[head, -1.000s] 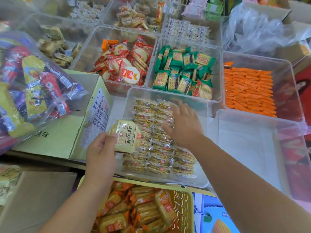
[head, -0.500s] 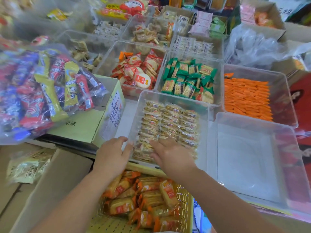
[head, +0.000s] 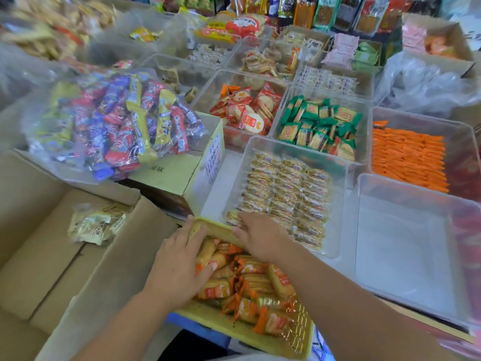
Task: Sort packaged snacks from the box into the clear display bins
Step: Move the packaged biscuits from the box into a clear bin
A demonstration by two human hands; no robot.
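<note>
**Head view: both hands at the basket and the near bin**

- Left hand [head: 179, 259] lies palm-down in the yellow mesh basket [head: 242, 332], on top of the orange-wrapped packets [head: 250, 277]. Its fingers are fairly straight and close together and reach toward the far rim. The thumb presses on one packet. I cannot tell if anything is held under the palm.
- Right hand [head: 260, 238] reaches across the basket's far rim. Its fingers are flat and narrow, and the tips touch the nearest packets at the near-left corner of the clear bin [head: 299, 152].
- That bin holds small tan snack packets [head: 286, 188], laid flat in three neat rows. Each has a label strip, but the print is too small to read.
- Cardboard box [head: 46, 256] is open at the left, with a few pale cream packets [head: 96, 225] lying inside. Their dark print is blurred.
- Green carton [head: 177, 175] stands between the box and the bin. Two Chinese characters are on its top flap, and the second reads 味. A black text block on its side panel is not legible.
- A clear bag of mixed sweets [head: 117, 121] in blue, red and yellow wrappers rests on the carton.
- Behind are bins of round crackers [head: 247, 113] with red labels, green packets [head: 317, 126] and orange sticks [head: 408, 157]. No brands are readable.
</note>
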